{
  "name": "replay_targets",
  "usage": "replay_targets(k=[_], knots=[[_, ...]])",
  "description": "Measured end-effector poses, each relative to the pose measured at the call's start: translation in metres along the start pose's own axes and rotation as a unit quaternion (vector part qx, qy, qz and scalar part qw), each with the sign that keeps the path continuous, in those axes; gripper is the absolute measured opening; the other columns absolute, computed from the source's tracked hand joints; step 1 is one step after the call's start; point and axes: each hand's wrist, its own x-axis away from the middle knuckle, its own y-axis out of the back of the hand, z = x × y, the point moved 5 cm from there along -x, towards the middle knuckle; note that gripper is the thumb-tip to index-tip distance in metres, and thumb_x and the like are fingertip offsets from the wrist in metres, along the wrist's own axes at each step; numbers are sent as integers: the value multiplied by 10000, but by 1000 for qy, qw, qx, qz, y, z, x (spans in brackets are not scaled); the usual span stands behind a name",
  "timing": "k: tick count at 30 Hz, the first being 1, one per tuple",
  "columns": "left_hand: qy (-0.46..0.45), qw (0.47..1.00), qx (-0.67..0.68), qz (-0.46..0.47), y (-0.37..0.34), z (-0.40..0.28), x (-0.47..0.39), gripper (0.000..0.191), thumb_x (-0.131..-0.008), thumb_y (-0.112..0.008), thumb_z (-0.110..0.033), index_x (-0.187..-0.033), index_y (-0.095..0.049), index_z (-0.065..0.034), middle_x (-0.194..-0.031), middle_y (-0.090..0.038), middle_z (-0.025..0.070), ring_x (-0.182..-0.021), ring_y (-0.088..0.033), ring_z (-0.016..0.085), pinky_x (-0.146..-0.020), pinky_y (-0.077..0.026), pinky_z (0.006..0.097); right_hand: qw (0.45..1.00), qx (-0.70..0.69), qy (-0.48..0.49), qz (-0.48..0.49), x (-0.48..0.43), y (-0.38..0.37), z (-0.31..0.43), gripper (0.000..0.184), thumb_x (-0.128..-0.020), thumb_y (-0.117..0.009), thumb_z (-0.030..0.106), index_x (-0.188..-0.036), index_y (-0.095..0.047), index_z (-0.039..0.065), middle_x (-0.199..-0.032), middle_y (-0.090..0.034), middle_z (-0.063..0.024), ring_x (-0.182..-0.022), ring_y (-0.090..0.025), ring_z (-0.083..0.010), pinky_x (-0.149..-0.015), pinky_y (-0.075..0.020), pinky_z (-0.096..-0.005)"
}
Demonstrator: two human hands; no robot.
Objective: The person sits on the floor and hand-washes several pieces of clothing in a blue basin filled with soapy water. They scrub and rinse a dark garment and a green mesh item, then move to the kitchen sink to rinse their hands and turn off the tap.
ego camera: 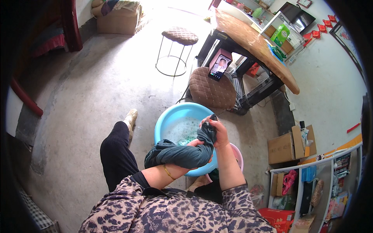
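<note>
A twisted length of dark teal cloth is held above a light blue plastic basin. My right hand grips its upper end, where the fabric is wound tight. Lower down, my left hand is wrapped around the same cloth, mostly covered by it. The looser part of the cloth drapes over my left forearm. Soapy water with white foam and bubbles lies in the basin. Partly behind my right forearm, a pink basin stands against the blue one, with dark fabric visible inside.
Beyond the basin, a brown quilted stool holds a phone propped against a pink box. A second stool stands farther off. A wooden-topped table is at upper right. Cardboard boxes and a shelf unit line the right side.
</note>
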Motion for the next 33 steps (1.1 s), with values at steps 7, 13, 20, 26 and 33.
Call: replay_targets(k=[7,13,20,26,33], knots=[[-215,815,-511,-166,51,-31,-4,194,-750,-605,-135,-888,-597,1,-856,-636,151,-861,-613,272,-764,-456,316,910,413,22,24,-12,-14,9,162,-712,-602,157,-749,-582,1,-710,-569,-52,-640,-515,-145,-609,-428,-295],[-350,498,-775,-169,23,-21,27,258,-699,-648,-175,-919,-612,-44,-912,-591,203,-909,-556,381,-822,-435,392,741,670,2,38,-24,-19,-13,308,-712,-552,198,-890,-640,-37,-864,-653,-225,-829,-634,-337,-777,-485,-385],[-296,483,-806,-170,35,-25,21,190,-739,-625,-212,-881,-618,-86,-936,-577,208,-922,-543,393,-810,-432,419,612,788,-52,44,-21,-39,-29,312,-779,-531,219,-937,-657,-19,-959,-637,-246,-933,-607,-396,-860,-470,-443],[-275,464,-827,-156,43,-17,23,189,-743,-620,-227,-881,-623,-98,-936,-578,207,-917,-547,392,-799,-437,422,575,796,-188,1,-10,-48,-29,310,-796,-513,191,-993,-669,11,-1035,-632,-225,-987,-607,-367,-866,-480,-412],[-225,417,-867,-155,62,-17,23,189,-748,-614,-244,-882,-629,-111,-936,-579,207,-910,-552,391,-786,-442,425,606,764,-208,-74,-5,-24,-40,322,-797,-516,203,-1032,-666,42,-1093,-618,-221,-1047,-595,-342,-908,-463,-403]])
